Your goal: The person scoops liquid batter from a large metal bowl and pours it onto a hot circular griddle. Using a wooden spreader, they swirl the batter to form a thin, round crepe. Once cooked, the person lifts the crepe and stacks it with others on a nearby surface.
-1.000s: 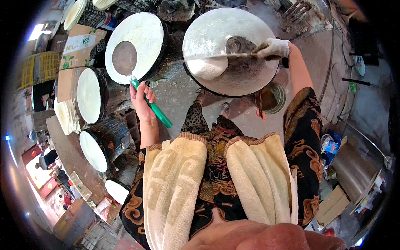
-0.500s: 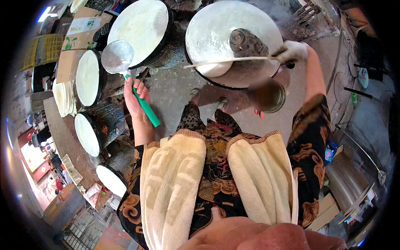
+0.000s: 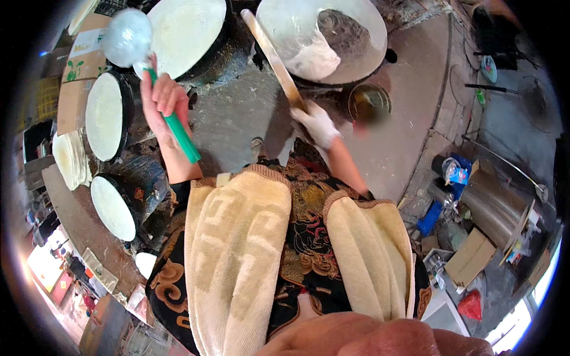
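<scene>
My bare left hand (image 3: 163, 101) is closed round the green handle (image 3: 178, 133) of a round metal ladle (image 3: 127, 35), raised at the upper left over the edge of a white-coated round pan (image 3: 181, 32). My right hand (image 3: 312, 121), in a white glove, grips a long flat wooden stick (image 3: 267, 44) that points up and left. Beyond it, a large round pan (image 3: 285, 24) holds a white mound (image 3: 312, 59) beside a dark, bare-looking patch. Below that pan stands a round container (image 3: 369, 104), partly blurred.
More white-coated pans (image 3: 104, 115) on dark bases line my left, with cardboard boxes (image 3: 74, 107) and a stack of pale round sheets (image 3: 71, 157). To the right are a long metal rod (image 3: 504, 160), a metal cylinder (image 3: 493, 204), flattened cardboard (image 3: 469, 261) and a blue bag (image 3: 457, 172).
The stick has swung from lying across the big pan to a steep slant, as my right hand moved down and left. The ladle has lifted up and left, away from where it first lay.
</scene>
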`<state>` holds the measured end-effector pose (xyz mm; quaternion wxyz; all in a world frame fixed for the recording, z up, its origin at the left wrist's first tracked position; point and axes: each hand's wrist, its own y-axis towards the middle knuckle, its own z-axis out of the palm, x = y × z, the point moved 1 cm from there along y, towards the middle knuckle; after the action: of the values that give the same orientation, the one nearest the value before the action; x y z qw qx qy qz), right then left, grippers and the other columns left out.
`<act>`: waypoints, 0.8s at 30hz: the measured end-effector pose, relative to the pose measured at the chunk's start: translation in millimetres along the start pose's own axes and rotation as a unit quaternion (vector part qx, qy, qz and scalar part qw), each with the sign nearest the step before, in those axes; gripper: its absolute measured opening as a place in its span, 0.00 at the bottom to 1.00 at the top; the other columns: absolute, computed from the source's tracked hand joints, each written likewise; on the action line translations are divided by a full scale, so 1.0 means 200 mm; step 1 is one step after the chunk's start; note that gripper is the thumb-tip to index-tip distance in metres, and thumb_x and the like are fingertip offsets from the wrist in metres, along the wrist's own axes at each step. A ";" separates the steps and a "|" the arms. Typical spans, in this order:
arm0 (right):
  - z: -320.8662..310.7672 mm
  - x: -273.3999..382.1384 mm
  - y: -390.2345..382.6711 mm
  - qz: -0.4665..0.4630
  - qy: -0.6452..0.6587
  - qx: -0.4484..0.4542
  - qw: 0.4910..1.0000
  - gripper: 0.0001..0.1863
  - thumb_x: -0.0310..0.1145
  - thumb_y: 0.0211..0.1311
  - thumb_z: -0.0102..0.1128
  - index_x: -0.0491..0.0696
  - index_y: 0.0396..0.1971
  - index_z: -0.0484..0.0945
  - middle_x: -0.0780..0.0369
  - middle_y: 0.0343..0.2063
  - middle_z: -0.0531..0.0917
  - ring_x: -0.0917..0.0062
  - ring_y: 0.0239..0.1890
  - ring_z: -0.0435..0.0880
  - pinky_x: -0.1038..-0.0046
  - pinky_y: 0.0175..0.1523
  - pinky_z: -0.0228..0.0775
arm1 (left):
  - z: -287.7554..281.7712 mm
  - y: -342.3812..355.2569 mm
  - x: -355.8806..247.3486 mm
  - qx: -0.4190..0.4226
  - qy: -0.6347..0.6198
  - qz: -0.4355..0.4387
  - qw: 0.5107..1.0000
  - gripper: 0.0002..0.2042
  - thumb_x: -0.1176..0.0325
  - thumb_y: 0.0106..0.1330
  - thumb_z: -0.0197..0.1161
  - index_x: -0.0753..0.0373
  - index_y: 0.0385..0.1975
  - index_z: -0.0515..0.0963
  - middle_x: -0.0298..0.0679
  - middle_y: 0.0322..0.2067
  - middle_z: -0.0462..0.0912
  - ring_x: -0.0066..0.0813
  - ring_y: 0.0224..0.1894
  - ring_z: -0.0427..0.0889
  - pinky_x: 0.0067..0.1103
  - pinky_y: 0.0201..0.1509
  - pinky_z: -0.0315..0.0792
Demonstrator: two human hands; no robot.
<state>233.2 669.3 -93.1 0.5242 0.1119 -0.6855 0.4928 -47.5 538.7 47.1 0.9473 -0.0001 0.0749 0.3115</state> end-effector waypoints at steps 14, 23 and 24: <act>-0.21 -0.07 -0.14 0.017 -0.348 -0.368 0.862 0.22 0.44 0.62 0.47 0.46 0.51 0.71 0.44 0.42 0.79 0.50 0.48 0.77 0.55 0.54 0.66 | 0.23 -0.39 -0.56 0.090 0.074 0.055 0.992 0.20 0.65 0.74 0.42 0.73 0.59 0.61 0.31 0.14 0.63 0.16 0.10 0.62 0.12 0.09 0.64; -0.12 -0.01 -0.09 0.072 -0.366 -0.311 0.874 0.23 0.47 0.63 0.45 0.51 0.53 0.70 0.47 0.41 0.80 0.51 0.49 0.77 0.57 0.55 0.67 | 0.27 -0.32 -0.30 0.135 0.018 -0.064 0.989 0.19 0.64 0.75 0.40 0.67 0.60 0.61 0.31 0.14 0.62 0.16 0.11 0.61 0.13 0.09 0.63; -0.22 -0.06 -0.09 0.083 -0.372 -0.332 0.863 0.23 0.47 0.64 0.45 0.51 0.54 0.69 0.47 0.41 0.80 0.52 0.48 0.77 0.57 0.54 0.67 | 0.28 -0.33 -0.31 0.132 0.034 -0.052 0.989 0.19 0.64 0.75 0.39 0.67 0.60 0.62 0.32 0.14 0.62 0.16 0.10 0.61 0.13 0.08 0.63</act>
<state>277.1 691.1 -94.3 0.1935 0.0490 -0.9594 0.1993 -51.2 451.7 107.4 0.9508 0.1102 0.1473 0.2494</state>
